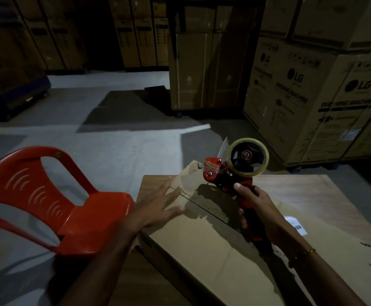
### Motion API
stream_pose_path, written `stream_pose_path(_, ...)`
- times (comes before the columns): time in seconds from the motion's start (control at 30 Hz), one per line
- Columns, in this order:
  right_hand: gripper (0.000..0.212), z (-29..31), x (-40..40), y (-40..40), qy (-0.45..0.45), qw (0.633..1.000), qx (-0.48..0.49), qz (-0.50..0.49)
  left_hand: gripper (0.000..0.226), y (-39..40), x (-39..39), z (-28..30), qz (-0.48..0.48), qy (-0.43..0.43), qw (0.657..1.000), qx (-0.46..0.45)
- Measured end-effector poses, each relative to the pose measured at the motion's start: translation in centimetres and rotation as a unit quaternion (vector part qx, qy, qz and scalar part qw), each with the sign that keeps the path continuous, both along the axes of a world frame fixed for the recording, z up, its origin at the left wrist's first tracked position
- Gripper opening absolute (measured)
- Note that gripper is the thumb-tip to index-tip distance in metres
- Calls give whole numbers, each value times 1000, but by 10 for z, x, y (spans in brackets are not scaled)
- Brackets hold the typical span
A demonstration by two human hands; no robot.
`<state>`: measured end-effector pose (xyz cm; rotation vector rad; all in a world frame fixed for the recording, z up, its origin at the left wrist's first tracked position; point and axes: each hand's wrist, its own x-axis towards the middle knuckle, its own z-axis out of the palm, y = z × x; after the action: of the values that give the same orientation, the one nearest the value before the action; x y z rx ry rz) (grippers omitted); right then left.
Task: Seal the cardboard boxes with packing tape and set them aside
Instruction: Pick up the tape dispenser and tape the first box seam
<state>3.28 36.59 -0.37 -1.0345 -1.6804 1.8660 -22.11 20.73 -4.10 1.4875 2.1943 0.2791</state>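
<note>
Dim warehouse light. My right hand (254, 203) is wrapped around the red handle of the red-and-black handheld tape dispenser (228, 173), fingers curled tight, thumb up against the black body. The roll of clear packing tape (248, 156) sits on its hub at the top, toward 12 o'clock from my grip. A loose tongue of tape stands up from the dispenser's front, toward 11 o'clock. The dispenser's nose is held just above the box top; whether it touches the cardboard I cannot tell.

My left hand (158, 206) lies flat with fingers spread and straight, palm down on the left flap of the flat brown cardboard box (202, 246), at 9 o'clock from the dispenser. It holds nothing.

The box lies on a pale wooden table top (301, 195). Its centre seam (213, 208) runs from about 11 o'clock to 5 o'clock between my hands, dark and gapped along its visible length. A white printed label (296, 224) sits at 3 o'clock of my right wrist.

A red plastic chair (54, 202) is tipped over at 9 o'clock, beside the table. Large printed washing-machine cartons (312, 102) are stacked at 1 to 2 o'clock on the grey floor (114, 138).
</note>
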Motion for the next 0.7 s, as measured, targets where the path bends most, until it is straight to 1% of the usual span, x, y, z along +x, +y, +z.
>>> stream_pose_path(0.07, 43, 1, -2, 1, -8, 1000, 0, -1, 89, 1, 5, -4, 9, 55, 998, -14)
stream_pose_path(0.13, 45, 0, -4, 2, -14, 1000, 2, 1, 89, 5, 8, -3, 11, 96, 995, -10)
stream_pose_path(0.2, 47, 1, -6, 2, -13, 1000, 2, 4, 94, 9, 12, -4, 2, 145, 989, 0)
stream_pose_path(0.27, 50, 2, -8, 3, -9, 1000, -1, 4, 96, 10, 16, -11, -4, 170, 985, 9)
stream_pose_path(0.33, 56, 3, -8, 4, -6, 1000, -9, 6, 80, 8, 19, -18, -4, 169, 985, 27)
stream_pose_path(0.4, 60, 4, -8, 6, -1, 1000, -20, 10, 67, 6, 19, -22, -39, 171, 983, 54)
stream_pose_path(0.47, 60, 6, -8, 8, -1, 1000, -29, 11, 65, 4, 19, -22, -87, 170, 980, 58)
stream_pose_path(0.53, 57, 12, -8, 10, -4, 999, -33, 9, 69, 6, 18, -19, -104, 162, 980, 51)
stream_pose_path(0.63, 45, 20, -6, 11, -1, 999, -35, 3, 64, 15, 17, -7, -86, 137, 986, 41)
stream_pose_path(0.7, 42, 24, -5, 13, -3, 999, -35, 1, 48, 23, 16, 4, -56, 104, 990, 72)
